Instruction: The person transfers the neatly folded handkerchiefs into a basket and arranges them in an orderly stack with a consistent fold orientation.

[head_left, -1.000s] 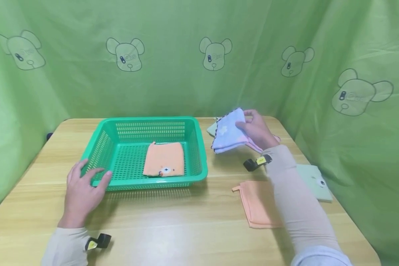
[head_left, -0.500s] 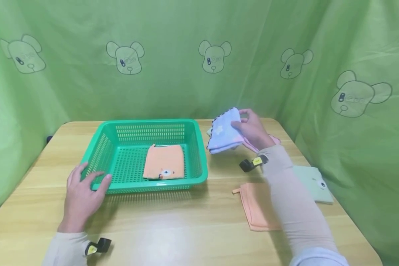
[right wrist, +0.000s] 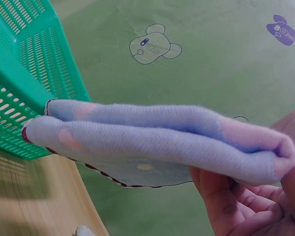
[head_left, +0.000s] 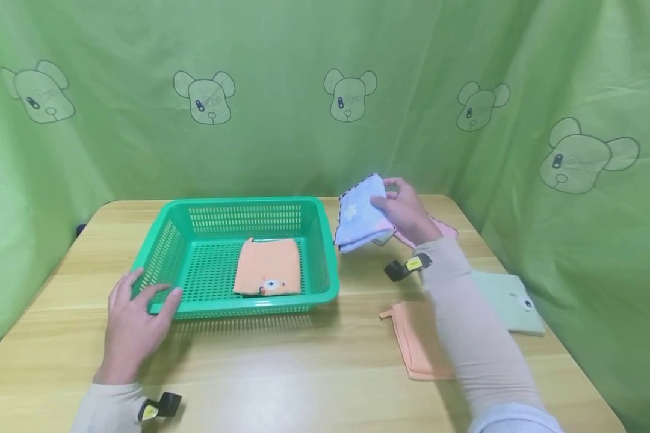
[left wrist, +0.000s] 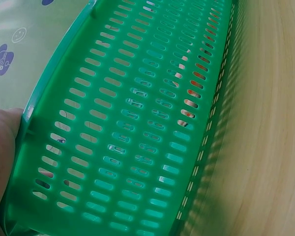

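Observation:
My right hand point(head_left: 408, 214) pinches a folded blue-and-pink towel point(head_left: 360, 211) with a dark stitched edge, raised just right of the green plastic basket point(head_left: 249, 304). In the right wrist view the towel point(right wrist: 152, 142) shows its thick folded side, thumb and fingers gripping one end. At the basket's front-left corner, my left hand point(head_left: 132, 325) rests on the rim with fingers loosely bent; the left wrist view shows part of that hand point(left wrist: 2, 152) against the rim. A folded orange towel point(head_left: 268, 264) with an animal face lies inside the basket, on its right side.
Behind my right wrist a pink cloth point(head_left: 445, 230) lies on the table. Another orange towel point(head_left: 419, 343) lies at the right front, partly under my forearm. A pale green towel point(head_left: 520, 304) sits near the right edge. Green curtain point(head_left: 281, 138) surrounds the table.
My right hand has carried the blue-and-pink towel slightly left toward the basket. My left hand stays at the basket corner. The whole view has shifted slightly downward.

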Demonstrator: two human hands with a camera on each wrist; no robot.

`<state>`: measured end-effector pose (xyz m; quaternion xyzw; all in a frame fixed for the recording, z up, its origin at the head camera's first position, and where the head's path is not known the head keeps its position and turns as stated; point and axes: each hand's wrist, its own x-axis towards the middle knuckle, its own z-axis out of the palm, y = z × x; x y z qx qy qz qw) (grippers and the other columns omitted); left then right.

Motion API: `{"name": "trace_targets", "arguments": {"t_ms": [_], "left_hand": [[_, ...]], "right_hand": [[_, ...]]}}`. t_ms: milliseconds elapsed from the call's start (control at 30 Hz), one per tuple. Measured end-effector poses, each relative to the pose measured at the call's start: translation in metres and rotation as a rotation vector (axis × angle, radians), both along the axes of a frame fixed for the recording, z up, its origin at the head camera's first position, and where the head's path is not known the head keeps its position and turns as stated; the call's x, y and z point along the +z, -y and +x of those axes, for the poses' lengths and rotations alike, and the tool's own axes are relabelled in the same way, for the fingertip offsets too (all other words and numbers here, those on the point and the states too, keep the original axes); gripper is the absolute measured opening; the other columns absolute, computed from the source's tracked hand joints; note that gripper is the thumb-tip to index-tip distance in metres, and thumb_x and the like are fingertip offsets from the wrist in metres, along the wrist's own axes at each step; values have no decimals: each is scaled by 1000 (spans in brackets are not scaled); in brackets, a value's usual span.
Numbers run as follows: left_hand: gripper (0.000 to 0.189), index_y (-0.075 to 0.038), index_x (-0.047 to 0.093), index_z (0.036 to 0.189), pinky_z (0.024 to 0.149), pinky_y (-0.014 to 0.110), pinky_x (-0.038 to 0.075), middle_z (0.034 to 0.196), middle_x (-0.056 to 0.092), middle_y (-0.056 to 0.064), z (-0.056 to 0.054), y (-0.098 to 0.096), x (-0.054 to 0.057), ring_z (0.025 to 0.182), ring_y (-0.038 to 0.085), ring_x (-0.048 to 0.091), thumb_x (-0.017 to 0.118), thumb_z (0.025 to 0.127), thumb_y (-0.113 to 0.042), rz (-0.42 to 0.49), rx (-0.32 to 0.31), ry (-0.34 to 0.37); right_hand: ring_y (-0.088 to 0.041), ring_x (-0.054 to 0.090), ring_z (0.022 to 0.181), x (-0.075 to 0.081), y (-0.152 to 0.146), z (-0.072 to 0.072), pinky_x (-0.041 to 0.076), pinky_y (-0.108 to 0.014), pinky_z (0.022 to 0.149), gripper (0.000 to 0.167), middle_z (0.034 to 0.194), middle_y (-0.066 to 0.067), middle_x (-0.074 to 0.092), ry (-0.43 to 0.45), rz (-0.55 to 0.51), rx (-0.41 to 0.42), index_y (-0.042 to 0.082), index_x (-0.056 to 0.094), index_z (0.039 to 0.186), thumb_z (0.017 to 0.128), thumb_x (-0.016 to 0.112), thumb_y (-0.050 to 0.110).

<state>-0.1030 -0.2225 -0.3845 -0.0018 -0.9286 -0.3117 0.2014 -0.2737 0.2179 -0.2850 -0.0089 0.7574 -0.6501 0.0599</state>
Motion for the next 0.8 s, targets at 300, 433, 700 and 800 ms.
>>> {"name": "trace_targets", "arguments": {"t_ms": [300,433,700,800], "left_hand": [[43,2,65,111,102,76,13,149,27,31,0,0,-1,137,54,15,56,96,-38,7,-4,-8],[42,2,66,110,102,76,14,149,28,31,0,1,-2,137,54,15,57,96,-37,6,-2,-14],[42,1,66,110,101,76,14,150,28,30,1,2,-4,138,53,14,56,96,-38,6,-1,-7],[43,1,66,111,101,76,14,150,27,31,0,2,-4,138,53,14,56,96,-38,7,-2,-7]], "right_hand": [[-30,66,92,9,7,-1,58,-39,77,58,126,-20,51,-11,12,0,8,26,147,97,56,10],[-26,66,86,10,13,-3,58,-35,73,58,124,-19,53,-35,75,-3,7,28,146,97,58,12],[-25,66,84,8,26,-6,58,-34,71,55,122,-17,55,-43,76,6,8,31,144,97,58,12],[-26,67,82,7,29,-8,59,-35,69,54,121,-17,56,-45,67,7,8,31,144,97,57,11]]}}
